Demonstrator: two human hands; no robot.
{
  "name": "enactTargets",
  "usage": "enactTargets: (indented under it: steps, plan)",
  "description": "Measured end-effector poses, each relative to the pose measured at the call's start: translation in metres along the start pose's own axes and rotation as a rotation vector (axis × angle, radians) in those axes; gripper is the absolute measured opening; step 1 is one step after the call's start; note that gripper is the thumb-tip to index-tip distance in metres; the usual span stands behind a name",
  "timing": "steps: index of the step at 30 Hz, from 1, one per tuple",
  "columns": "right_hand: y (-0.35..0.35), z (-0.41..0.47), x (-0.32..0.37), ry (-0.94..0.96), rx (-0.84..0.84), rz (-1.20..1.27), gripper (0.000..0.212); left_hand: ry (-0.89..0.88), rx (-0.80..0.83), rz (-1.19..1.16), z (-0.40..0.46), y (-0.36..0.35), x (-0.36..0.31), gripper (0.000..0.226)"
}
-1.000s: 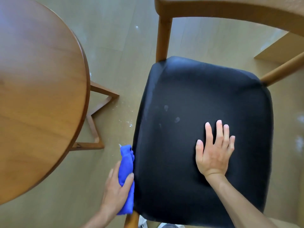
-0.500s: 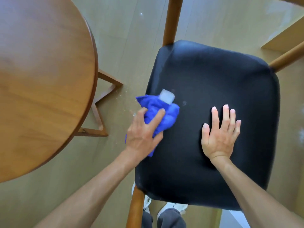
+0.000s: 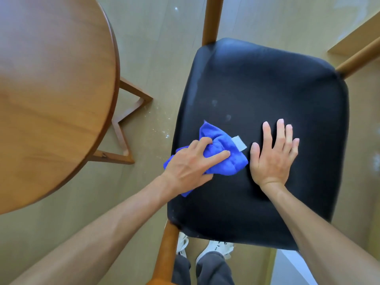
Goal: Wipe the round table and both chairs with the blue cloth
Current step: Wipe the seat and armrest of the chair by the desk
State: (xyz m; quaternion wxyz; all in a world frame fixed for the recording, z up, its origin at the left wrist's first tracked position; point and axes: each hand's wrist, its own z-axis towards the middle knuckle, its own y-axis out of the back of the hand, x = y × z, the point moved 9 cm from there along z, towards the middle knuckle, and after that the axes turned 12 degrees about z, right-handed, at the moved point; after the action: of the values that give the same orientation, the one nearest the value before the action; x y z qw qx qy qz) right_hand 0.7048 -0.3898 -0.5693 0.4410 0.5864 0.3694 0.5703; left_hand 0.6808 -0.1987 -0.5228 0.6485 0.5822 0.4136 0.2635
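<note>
Your left hand (image 3: 190,164) grips the bunched blue cloth (image 3: 223,154) on the chair (image 3: 267,83) seat.
The soft, crumpled cloth sits mid-frame on smooth black padding; your right hand (image 3: 273,155) lies flat, fingers straight, just beside it. The round wooden worktop (image 3: 51,89) fills the upper left.

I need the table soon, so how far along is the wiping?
Done: nothing certain; the round table shows no marks, but whether it was wiped cannot be told. In hand: the left hand grips the blue cloth on the black chair seat, the right hand flat beside it. Left: pale spots above the cloth; no second chair in view.
</note>
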Motion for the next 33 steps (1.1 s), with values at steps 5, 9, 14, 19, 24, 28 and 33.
enactTargets:
  steps: [5,9,14,19,24,28,33]
  plan:
    - [-0.001,0.002,0.0,-0.001,0.051,-0.028,0.053,0.064,0.24,-0.438,0.028,0.006,-0.033,0.057]
    - [0.019,0.014,-0.01,-0.134,0.205,0.332,0.049,0.06,0.413,-0.558,0.005,-0.007,-0.035,0.068]
    - [0.091,0.012,0.055,0.058,0.223,0.663,0.041,-0.107,0.289,-0.053,0.0,-0.002,-0.036,0.084]
    - [0.068,-0.078,0.144,0.916,0.551,0.179,0.069,0.3,0.403,-0.392,-0.026,0.015,0.019,0.079]
    - [0.01,-0.063,0.151,0.833,0.587,-0.219,0.09,0.701,0.445,-0.529,-0.116,0.001,0.061,0.05]
    - [-0.001,-0.062,0.183,0.688,0.634,-0.148,0.074,0.828,0.565,-0.464,-0.177,-0.025,0.061,0.047]
    - [-0.011,-0.138,0.205,0.76,0.633,-0.039,0.073,1.001,0.449,-0.445,-0.191,-0.025,0.085,0.045]
